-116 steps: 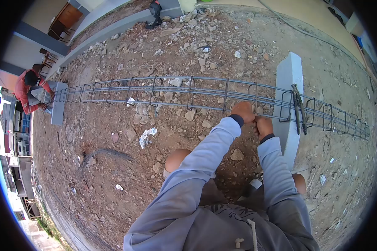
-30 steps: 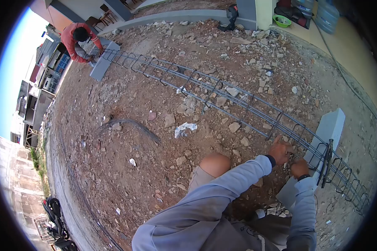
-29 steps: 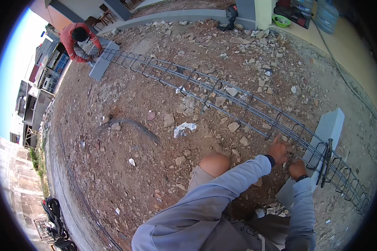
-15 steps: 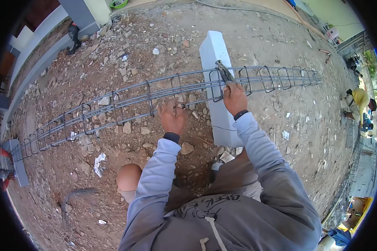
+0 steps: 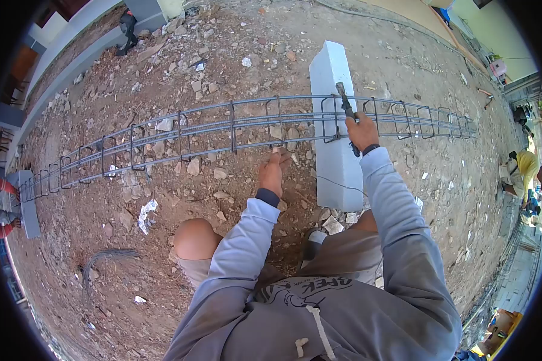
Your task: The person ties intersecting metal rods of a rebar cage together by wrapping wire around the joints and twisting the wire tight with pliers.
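A long rebar cage of straight bars and bent stirrups spans the view from left to right. Under its right part lies a pale block. My right hand is closed around the pincers, whose head points away from me over the cage, above the block. Just below the near bar, left of the block, my left hand has its fingers stretched out and some spread apart. I see nothing held in it; whether a fingertip touches the bar I cannot tell.
Another block supports the cage's far left end, beside a person in red sleeves. Loose wire lies on the stony ground at lower left. A person in yellow bends down at far right.
My left hand has dropped back from the cage and its fingers have straightened. My right hand has drawn the pincers slightly toward me and turned them. The view has shifted left.
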Available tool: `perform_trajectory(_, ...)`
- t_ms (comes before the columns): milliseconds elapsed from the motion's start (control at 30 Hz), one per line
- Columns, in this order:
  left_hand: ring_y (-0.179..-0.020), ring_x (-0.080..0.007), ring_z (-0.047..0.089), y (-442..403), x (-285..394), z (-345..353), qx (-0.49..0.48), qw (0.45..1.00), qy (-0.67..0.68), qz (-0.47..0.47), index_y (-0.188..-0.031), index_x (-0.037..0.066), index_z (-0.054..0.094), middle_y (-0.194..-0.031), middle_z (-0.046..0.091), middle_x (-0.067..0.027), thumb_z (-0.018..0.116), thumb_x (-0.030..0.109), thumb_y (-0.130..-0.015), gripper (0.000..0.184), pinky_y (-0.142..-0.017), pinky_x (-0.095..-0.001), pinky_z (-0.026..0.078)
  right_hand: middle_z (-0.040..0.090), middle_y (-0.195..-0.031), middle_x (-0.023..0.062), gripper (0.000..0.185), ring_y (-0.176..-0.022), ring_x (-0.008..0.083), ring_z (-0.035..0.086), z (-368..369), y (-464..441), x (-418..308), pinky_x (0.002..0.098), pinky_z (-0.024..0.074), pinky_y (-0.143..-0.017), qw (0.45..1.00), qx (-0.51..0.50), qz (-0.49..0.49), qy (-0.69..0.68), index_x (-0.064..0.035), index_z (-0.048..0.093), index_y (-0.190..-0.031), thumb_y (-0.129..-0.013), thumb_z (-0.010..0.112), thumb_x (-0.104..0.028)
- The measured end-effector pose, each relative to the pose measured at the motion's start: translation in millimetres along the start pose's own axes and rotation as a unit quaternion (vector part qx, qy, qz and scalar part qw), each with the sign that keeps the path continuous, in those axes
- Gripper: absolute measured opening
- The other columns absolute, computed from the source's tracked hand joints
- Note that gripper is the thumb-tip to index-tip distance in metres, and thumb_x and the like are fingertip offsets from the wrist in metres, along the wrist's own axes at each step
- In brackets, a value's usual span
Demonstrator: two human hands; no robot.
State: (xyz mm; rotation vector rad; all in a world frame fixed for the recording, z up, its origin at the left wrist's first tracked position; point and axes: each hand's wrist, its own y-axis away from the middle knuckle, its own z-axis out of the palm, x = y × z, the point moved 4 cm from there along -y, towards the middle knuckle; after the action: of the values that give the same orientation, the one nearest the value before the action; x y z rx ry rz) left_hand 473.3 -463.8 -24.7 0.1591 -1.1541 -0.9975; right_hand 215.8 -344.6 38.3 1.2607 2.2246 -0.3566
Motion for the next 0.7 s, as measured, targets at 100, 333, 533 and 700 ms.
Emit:
perform_trajectory(100,-0.078,-0.0159,0.061,-6,-14,8,-0.052,0.993,0.096,-0.040,-0.111,0.003,0.058,-0.083,0.062,-0.0026,0.050,0.025,-0.094,0.029,-0.072,-0.0287,0.048,0.062,-0.070,0.0064,0.020,-0.057,0.0119,0.056,-16,53,-58,0.0279,0.0455,-0.054,0.936,-0.093,0.123,-0.317,0.0015,0.057,-0.090,-0.082,0.061,-0.017)
perform_trajectory(333,-0.062,-0.0097,0.047,-8,-5,-1,-0.139,0.985,0.086,-0.052,-0.118,-0.001,0.055,-0.072,0.048,0.0036,0.050,0.013,-0.092,0.029,-0.059,-0.0263,0.044,0.061,-0.068,0.0115,0.023,-0.055,0.0191,0.060,-19,122,-82,0.0323,0.0477,-0.054,0.936,-0.336,0.036,-0.096,0.0004,0.055,-0.096,-0.079,0.061,-0.014)
perform_trajectory(533,-0.060,-0.0079,0.044,-3,3,0,-0.129,0.990,0.056,-0.017,-0.115,-0.004,0.057,-0.070,0.047,0.0044,0.051,0.011,-0.091,0.029,-0.052,-0.0249,0.039,0.062,-0.084,0.0240,0.059,-0.082,0.0354,0.063,-19,135,-97,0.0445,0.0497,-0.075,0.925,-0.312,-0.118,0.184,-0.0094,0.039,-0.133,-0.078,0.058,-0.019)
perform_trajectory(700,-0.057,-0.0092,0.045,4,12,1,-0.105,0.994,0.002,-0.016,-0.111,-0.002,0.061,-0.066,0.048,0.0035,0.054,0.016,-0.090,0.029,-0.052,-0.0249,0.039,0.057,-0.090,0.0294,0.071,-0.082,0.0417,0.061,-13,140,-106,0.0452,0.0497,-0.077,0.909,-0.302,-0.140,0.250,-0.0170,0.029,-0.142,-0.077,0.057,-0.016)
